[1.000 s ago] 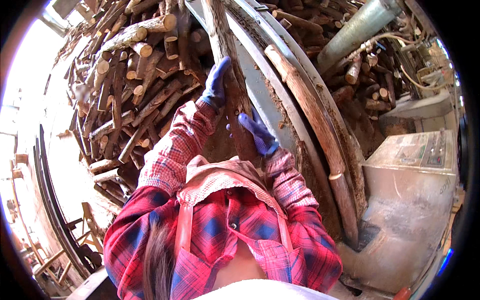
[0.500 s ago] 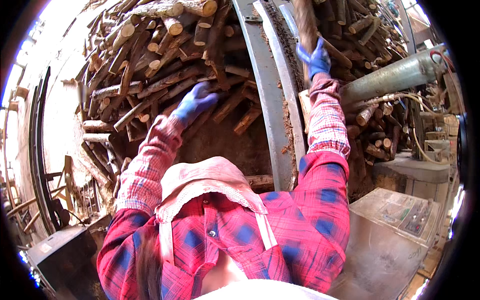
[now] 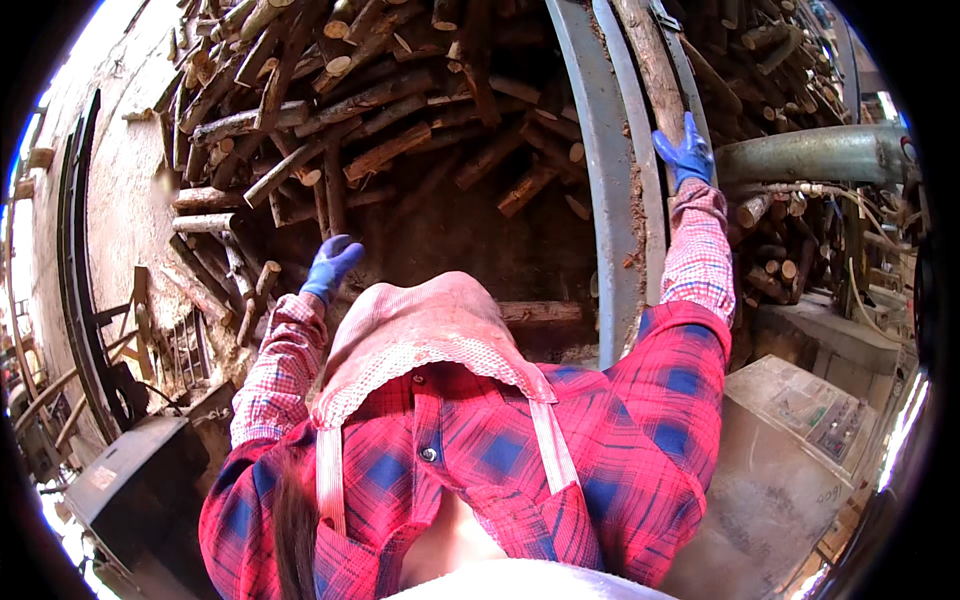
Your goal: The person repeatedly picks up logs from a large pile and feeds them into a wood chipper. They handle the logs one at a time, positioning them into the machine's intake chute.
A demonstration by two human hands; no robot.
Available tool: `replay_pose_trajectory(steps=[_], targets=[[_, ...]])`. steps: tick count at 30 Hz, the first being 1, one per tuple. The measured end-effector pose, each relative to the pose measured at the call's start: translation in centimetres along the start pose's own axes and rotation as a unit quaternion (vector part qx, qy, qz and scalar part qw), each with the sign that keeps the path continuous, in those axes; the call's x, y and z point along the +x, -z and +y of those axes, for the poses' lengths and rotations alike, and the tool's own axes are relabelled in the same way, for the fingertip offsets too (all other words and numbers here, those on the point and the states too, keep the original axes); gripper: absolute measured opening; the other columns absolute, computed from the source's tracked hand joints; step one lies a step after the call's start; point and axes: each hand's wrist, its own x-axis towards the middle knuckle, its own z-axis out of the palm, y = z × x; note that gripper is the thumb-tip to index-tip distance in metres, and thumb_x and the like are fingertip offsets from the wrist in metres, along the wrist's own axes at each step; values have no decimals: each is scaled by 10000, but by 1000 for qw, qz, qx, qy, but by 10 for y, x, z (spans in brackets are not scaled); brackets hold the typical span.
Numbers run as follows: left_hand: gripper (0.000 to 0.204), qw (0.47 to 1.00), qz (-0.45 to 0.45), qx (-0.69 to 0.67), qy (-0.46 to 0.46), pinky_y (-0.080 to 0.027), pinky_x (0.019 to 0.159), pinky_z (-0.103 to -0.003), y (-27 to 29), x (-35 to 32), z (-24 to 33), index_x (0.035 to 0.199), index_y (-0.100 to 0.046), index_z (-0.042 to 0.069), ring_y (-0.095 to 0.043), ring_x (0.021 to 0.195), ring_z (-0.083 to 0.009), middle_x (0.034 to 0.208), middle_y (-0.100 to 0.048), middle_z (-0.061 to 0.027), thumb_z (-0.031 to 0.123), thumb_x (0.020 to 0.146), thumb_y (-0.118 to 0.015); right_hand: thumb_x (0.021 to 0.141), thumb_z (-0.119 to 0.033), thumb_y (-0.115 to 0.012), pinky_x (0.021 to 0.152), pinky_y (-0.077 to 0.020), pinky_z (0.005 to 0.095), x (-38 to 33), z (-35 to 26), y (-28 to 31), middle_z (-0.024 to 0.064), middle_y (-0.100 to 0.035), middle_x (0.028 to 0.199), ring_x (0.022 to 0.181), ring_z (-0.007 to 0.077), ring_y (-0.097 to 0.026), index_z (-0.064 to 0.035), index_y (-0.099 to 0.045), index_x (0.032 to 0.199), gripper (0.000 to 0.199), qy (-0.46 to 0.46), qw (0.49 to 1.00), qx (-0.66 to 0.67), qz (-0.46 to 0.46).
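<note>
My right hand (image 3: 686,158), in a blue glove, is open with its fingers spread. It rests at the near end of a log (image 3: 650,62), which lies lengthwise in a long metal trough (image 3: 628,150). My left hand (image 3: 333,266), also gloved in blue, hangs out to the left. Its fingers are loosely bent and nothing shows in them. Beyond it, cut logs (image 3: 365,105) lie in a large heap, pointing many ways.
A thick metal cylinder (image 3: 810,155) juts in from the right beside the trough. Closer on that side stands a metal cabinet with a control panel (image 3: 830,425). A dark box (image 3: 130,470) is at the lower left. More logs (image 3: 775,268) are stacked under the cylinder.
The log by my right hand has gone from raised and blurred to lying in the trough. My left hand has drawn back, leftward and nearer. The view has shifted left.
</note>
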Motion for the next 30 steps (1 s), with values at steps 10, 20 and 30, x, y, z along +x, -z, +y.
replay_pose_trajectory(steps=[10, 20, 30], targets=[[480, 982, -93, 106, 129, -459, 681, -273, 54, 57, -64, 1200, -588, 45, -573, 767, -123, 946, -642, -20, 321, 834, -733, 728, -500, -725, 947, -463, 409, -140, -128, 47, 204, -602, 1196, 1070, 334, -601, -20, -523, 1268, 750, 59, 955, 70, 281], [462, 918, -181, 105, 336, -492, 808, -304, 41, 113, -297, 1250, -553, 24, -600, 957, -155, 1082, -636, -54, 216, 860, -709, 779, -404, -772, 1008, -448, 400, -524, -162, -413, 259, -386, 1430, 1297, 347, -438, 30, -234, 1464, 973, -693, 358, 610, -140], [904, 753, -479, 451, 22, -371, 1064, -418, -273, 249, -513, 1408, -399, 40, -450, 1284, -389, 1379, -484, -229, 595, 756, -687, 880, -152, -589, 1026, -421, 434, -659, 70, -753, 105, -552, 1279, 1239, 293, -480, -105, -396, 1401, 558, -527, 773, 290, -202]])
